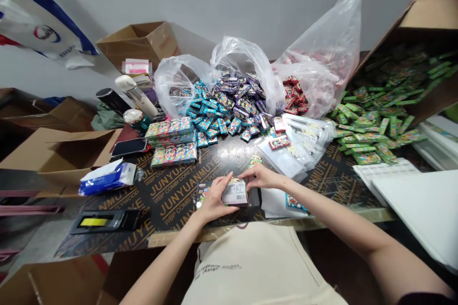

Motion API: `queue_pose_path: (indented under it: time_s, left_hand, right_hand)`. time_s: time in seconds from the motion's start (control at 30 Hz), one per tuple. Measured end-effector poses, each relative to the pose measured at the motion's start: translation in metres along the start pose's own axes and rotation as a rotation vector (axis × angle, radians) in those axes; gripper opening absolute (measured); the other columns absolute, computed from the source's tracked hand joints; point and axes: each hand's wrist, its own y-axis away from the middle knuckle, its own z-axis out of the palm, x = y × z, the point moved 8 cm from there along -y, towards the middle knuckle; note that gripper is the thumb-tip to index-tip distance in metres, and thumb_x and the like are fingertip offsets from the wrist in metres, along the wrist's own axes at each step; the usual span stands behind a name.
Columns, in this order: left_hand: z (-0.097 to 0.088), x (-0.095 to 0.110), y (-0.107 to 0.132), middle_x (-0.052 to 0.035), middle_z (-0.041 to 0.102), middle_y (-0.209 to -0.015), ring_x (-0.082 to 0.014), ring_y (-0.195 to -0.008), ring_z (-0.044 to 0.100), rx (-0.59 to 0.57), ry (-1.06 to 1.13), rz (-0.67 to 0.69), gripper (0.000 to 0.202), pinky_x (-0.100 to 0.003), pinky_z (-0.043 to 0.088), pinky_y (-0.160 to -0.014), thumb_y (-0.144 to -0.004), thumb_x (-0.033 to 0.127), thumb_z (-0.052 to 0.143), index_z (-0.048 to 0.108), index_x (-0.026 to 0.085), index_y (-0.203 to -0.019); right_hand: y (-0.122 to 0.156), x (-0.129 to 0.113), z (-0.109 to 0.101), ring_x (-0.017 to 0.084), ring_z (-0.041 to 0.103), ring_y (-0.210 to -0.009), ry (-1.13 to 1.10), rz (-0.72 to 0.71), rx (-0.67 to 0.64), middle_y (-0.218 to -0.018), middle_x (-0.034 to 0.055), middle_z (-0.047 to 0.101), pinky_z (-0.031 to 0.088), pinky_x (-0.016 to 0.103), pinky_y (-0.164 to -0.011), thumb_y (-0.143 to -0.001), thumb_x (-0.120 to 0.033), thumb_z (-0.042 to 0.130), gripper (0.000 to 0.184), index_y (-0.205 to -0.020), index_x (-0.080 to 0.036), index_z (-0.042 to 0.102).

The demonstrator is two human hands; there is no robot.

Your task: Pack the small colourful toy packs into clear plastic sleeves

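Note:
My left hand (215, 200) is closed round a flat printed packet (235, 194) with a barcode, held low over the table's near edge. My right hand (260, 177) pinches the packet's upper right corner. A dark printed part (202, 194) shows to the left, partly under my left fingers. Just beyond my right fingers lies a small green packet (255, 160). Clear plastic sleeves (304, 145) are fanned out behind my right forearm, with a small red packet (279, 142) on top. Blue packets (294, 201) show below that forearm.
Heaps of blue (211, 116), purple (246, 97), red (295, 97) and green packets (372, 124) spread from plastic bags and a tilted carton (425, 14). Stacked packets (173, 140), a phone (129, 147), a blue-white pouch (107, 177) and a tape dispenser (103, 221) lie left.

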Motion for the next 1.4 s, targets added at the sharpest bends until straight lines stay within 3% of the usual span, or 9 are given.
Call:
queue_pose_path:
  time_s: [0.13, 0.3, 0.43, 0.6, 0.87, 1.0, 1.13, 1.3, 1.4]
  left_hand:
    - [0.001, 0.005, -0.001, -0.0083, 0.045, -0.124, -0.0251, -0.116, 0.039, 0.014, 0.039, -0.012, 0.097, -0.043, 0.034, -0.099, -0.058, 0.032, 0.073, 0.018, 0.025, -0.138]
    - [-0.020, -0.001, -0.006, -0.0073, 0.046, -0.124, -0.0229, -0.114, 0.041, 0.087, -0.022, -0.065, 0.100, -0.041, 0.032, -0.100, -0.061, 0.027, 0.071, 0.009, 0.025, -0.140]
    - [-0.034, -0.010, -0.010, -0.0073, 0.046, -0.124, -0.0228, -0.113, 0.041, 0.132, -0.091, -0.114, 0.099, -0.040, 0.032, -0.099, -0.061, 0.026, 0.071, 0.010, 0.024, -0.140]
    - [-0.042, -0.021, -0.011, -0.0071, 0.048, -0.117, -0.0246, -0.109, 0.042, 0.151, -0.190, -0.195, 0.102, -0.042, 0.033, -0.096, -0.059, 0.025, 0.070, 0.008, 0.024, -0.140]
    - [-0.035, 0.001, -0.023, -0.0074, 0.049, -0.119, -0.0253, -0.108, 0.043, 0.037, -0.173, -0.013, 0.107, -0.042, 0.035, -0.095, -0.054, 0.022, 0.073, 0.009, 0.025, -0.140]
    - [-0.058, 0.005, -0.027, -0.0090, 0.048, -0.119, -0.0268, -0.108, 0.044, 0.305, -0.159, -0.086, 0.099, -0.044, 0.033, -0.095, -0.055, 0.027, 0.074, 0.020, 0.024, -0.138]
    - [-0.068, -0.010, -0.024, -0.0080, 0.051, -0.114, -0.0244, -0.105, 0.049, 0.651, 0.148, -0.308, 0.096, -0.040, 0.037, -0.092, -0.054, 0.033, 0.076, 0.027, 0.024, -0.136]
    - [-0.022, -0.022, -0.029, -0.0083, 0.064, -0.099, -0.0182, -0.087, 0.060, 0.720, 0.956, -0.415, 0.049, -0.031, 0.045, -0.081, -0.069, 0.035, 0.065, 0.055, 0.014, -0.112]
    - [-0.009, -0.022, -0.024, -0.0069, 0.068, -0.089, -0.0168, -0.079, 0.062, 0.807, 1.231, -0.475, 0.036, -0.027, 0.047, -0.074, -0.070, 0.039, 0.063, 0.063, 0.012, -0.095]
  right_hand:
    - [0.000, 0.003, -0.010, 0.015, 0.064, -0.075, 0.062, -0.006, 0.054, -0.081, 0.0027, 0.069, 0.047, 0.027, -0.073, -0.079, -0.020, 0.054, 0.022, -0.096, -0.018, 0.067]
    - [0.018, 0.035, -0.053, 0.029, 0.041, -0.120, 0.284, 0.120, 0.285, -0.129, 0.0142, 0.046, 0.032, 0.044, -0.097, -0.056, -0.046, 0.074, 0.094, -0.135, -0.017, 0.032]
    - [0.028, 0.057, -0.052, 0.032, 0.043, -0.115, 0.489, 0.243, 0.318, -0.124, 0.0148, 0.048, 0.028, 0.051, -0.096, -0.054, -0.039, 0.074, 0.093, -0.135, -0.019, 0.032]
    - [0.028, 0.008, -0.052, 0.028, 0.042, -0.116, 0.406, 0.036, 0.492, -0.130, 0.0120, 0.043, 0.033, 0.043, -0.096, -0.065, -0.026, 0.064, 0.082, -0.136, -0.020, 0.026]
    - [0.010, -0.046, -0.017, 0.026, 0.040, -0.120, 0.199, -0.157, 0.028, -0.132, 0.0089, 0.044, 0.031, 0.040, -0.100, -0.062, -0.016, 0.068, 0.086, -0.137, -0.023, 0.027]
    - [0.002, -0.033, -0.039, 0.025, 0.037, -0.124, -0.158, -0.068, 0.359, -0.138, 0.0083, 0.037, 0.028, 0.042, -0.103, -0.063, -0.025, 0.073, 0.086, -0.136, -0.028, 0.028]
    - [-0.006, -0.015, -0.032, 0.021, 0.051, -0.111, -0.758, 0.130, 0.757, -0.131, 0.0067, 0.045, 0.043, 0.038, -0.089, -0.071, -0.037, 0.065, 0.083, -0.138, -0.035, 0.016]
    - [-0.014, -0.007, -0.007, 0.017, 0.062, -0.075, -1.040, 0.370, 1.029, -0.087, 0.0013, 0.065, 0.050, 0.028, -0.064, -0.068, -0.036, 0.064, 0.056, -0.119, -0.023, 0.044]
    - [-0.015, -0.004, -0.006, 0.016, 0.058, -0.054, -1.072, 0.422, 1.017, -0.062, -0.0036, 0.062, 0.046, 0.025, -0.051, -0.061, -0.024, 0.064, 0.049, -0.107, -0.021, 0.048]
